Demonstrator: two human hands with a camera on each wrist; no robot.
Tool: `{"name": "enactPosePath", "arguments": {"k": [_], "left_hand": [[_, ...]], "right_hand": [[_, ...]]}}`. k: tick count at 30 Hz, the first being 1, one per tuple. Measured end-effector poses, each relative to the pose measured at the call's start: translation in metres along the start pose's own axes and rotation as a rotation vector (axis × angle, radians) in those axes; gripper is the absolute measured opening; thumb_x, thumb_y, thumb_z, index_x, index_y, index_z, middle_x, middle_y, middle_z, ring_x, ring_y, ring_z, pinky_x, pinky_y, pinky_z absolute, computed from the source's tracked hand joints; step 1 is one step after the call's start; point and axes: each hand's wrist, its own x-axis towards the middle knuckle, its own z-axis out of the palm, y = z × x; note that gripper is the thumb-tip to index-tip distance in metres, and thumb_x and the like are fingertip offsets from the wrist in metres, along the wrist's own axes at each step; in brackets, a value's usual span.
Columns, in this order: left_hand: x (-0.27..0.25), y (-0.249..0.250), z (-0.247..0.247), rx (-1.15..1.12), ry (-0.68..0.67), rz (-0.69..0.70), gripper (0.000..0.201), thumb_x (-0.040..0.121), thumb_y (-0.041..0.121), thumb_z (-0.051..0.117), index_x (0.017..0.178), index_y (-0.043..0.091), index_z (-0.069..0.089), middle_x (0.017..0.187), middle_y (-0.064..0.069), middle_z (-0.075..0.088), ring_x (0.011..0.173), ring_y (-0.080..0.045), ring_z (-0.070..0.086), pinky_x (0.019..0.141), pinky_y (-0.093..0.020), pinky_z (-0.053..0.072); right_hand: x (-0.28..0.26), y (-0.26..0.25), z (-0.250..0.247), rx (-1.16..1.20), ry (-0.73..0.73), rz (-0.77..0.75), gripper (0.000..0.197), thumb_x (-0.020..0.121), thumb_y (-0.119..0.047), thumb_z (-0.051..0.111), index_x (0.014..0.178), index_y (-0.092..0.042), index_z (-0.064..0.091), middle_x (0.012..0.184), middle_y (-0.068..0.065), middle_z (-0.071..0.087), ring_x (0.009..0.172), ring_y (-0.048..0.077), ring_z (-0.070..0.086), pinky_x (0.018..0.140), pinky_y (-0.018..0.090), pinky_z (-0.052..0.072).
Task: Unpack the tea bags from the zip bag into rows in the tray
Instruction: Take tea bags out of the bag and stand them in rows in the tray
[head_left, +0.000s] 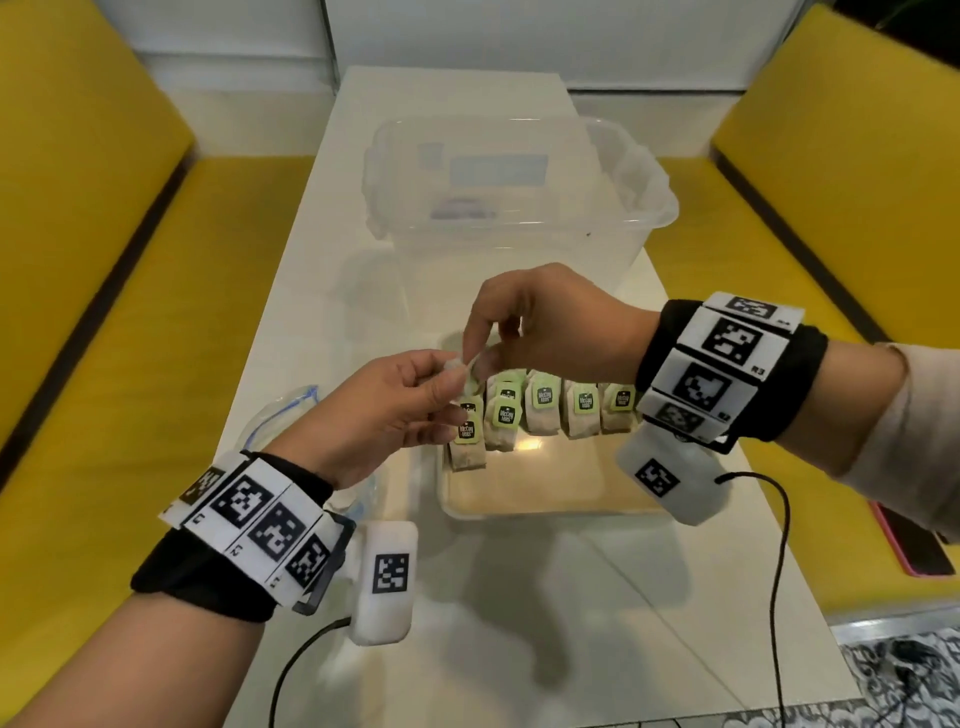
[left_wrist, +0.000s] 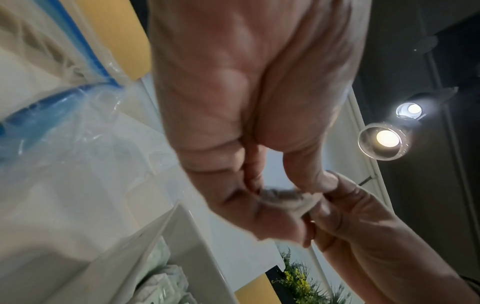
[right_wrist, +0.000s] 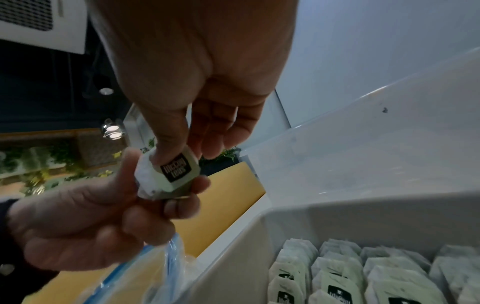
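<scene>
Above the tray (head_left: 545, 512), left hand (head_left: 387, 410) and right hand (head_left: 545, 325) both pinch one tea bag (right_wrist: 168, 176) between them. Below, tea bags (head_left: 543, 410) lie in a row in the tray. Zip bag (head_left: 291, 415) lies left of it; clear tub (head_left: 519, 192) beyond.

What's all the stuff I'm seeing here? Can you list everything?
tea bag in the hands: one, white with a dark-printed tag, pinched between both hands above the tray
tea bags in the tray: several, count unclear, brown with green tags, rows at the far end
tray: one, white, centre of the table
zip bag: one, clear with blue seal, left of the tray
clear tub: one, behind the tray
table: one, white
benches: two, yellow, either side
left hand: holds the tea bag
right hand: pinches it too
</scene>
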Motion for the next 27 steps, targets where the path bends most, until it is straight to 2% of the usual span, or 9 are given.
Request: {"name": "enactPosePath", "arguments": {"k": [3,5,7,10,14,16,20,25,27], "left_hand": [[0.004,0.003,0.0,0.095,0.06,0.047,0.05,0.08,0.051,0.049,0.123,0.026,0.054,0.115,0.002,0.062,0.104,-0.015,0.06,0.076,-0.027,0.055],[0.005,0.009,0.003,0.14,0.098,0.15,0.041,0.086,0.056,0.05,0.119,0.032,0.056,0.116,0.007,0.064,0.109,-0.009,0.059,0.083,-0.027,0.052],[0.007,0.016,0.008,0.204,0.111,0.222,0.033,0.082,0.045,0.059,0.109,0.026,0.062,0.104,0.006,0.069,0.096,-0.004,0.064,0.079,-0.021,0.052],[0.011,0.018,0.013,0.258,0.134,0.258,0.028,0.073,0.029,0.075,0.097,0.018,0.065,0.088,-0.003,0.072,0.081,-0.008,0.065,0.071,-0.02,0.052],[0.019,0.014,0.015,0.239,0.14,0.202,0.034,0.069,0.028,0.071,0.098,0.012,0.064,0.098,-0.017,0.069,0.084,-0.018,0.064,0.073,-0.03,0.054],[0.021,0.013,0.019,0.222,0.14,0.19,0.031,0.074,0.023,0.075,0.1,0.012,0.063,0.099,-0.017,0.068,0.084,-0.017,0.065,0.07,-0.028,0.055],[0.027,0.012,0.026,0.208,0.136,0.195,0.024,0.082,0.008,0.066,0.105,0.013,0.061,0.099,-0.013,0.065,0.078,-0.014,0.066,0.064,-0.024,0.054],[0.031,0.009,0.025,0.303,0.14,0.179,0.018,0.082,0.012,0.067,0.099,0.016,0.063,0.089,-0.007,0.067,0.071,-0.009,0.064,0.06,-0.021,0.053],[0.031,0.006,0.023,0.41,0.137,0.154,0.015,0.082,0.014,0.068,0.095,0.021,0.064,0.085,0.001,0.068,0.068,-0.005,0.062,0.059,-0.02,0.052]], "right_hand": [[0.001,0.002,-0.008,0.138,0.04,0.096,0.018,0.077,-0.013,0.075,0.072,-0.025,0.063,0.063,-0.014,0.063,0.057,0.003,0.054,0.062,0.022,0.047],[0.002,0.001,-0.012,0.218,0.048,0.117,0.019,0.08,-0.012,0.072,0.073,-0.024,0.059,0.066,-0.001,0.066,0.054,0.013,0.057,0.058,0.027,0.049],[0.002,0.0,-0.014,0.262,0.065,0.139,0.017,0.084,-0.013,0.069,0.075,-0.021,0.057,0.064,0.004,0.065,0.05,0.015,0.055,0.054,0.024,0.046],[0.004,0.001,-0.016,0.307,0.128,0.186,0.017,0.086,-0.014,0.065,0.076,-0.021,0.053,0.052,-0.007,0.061,0.044,0.014,0.053,0.048,0.019,0.042],[0.004,0.006,-0.015,0.239,0.172,0.193,0.02,0.085,-0.018,0.068,0.072,-0.024,0.054,0.058,-0.008,0.056,0.042,0.002,0.048,0.047,0.017,0.041],[0.004,0.007,-0.016,0.236,0.191,0.204,0.021,0.084,-0.019,0.069,0.071,-0.026,0.054,0.056,-0.009,0.055,0.041,0.001,0.047,0.047,0.017,0.039],[0.004,0.007,-0.02,0.197,0.171,0.21,0.02,0.083,-0.017,0.069,0.071,-0.024,0.055,0.053,-0.009,0.055,0.04,-0.002,0.048,0.045,0.008,0.034],[0.001,0.01,-0.029,-0.097,0.097,0.163,0.01,0.079,-0.024,0.072,0.081,-0.022,0.063,0.074,-0.003,0.062,0.062,0.006,0.049,0.055,0.009,0.033],[0.0,0.013,-0.033,-0.189,0.02,0.177,0.011,0.078,-0.025,0.073,0.083,-0.023,0.064,0.076,-0.006,0.061,0.067,0.009,0.052,0.06,0.015,0.038]]}}
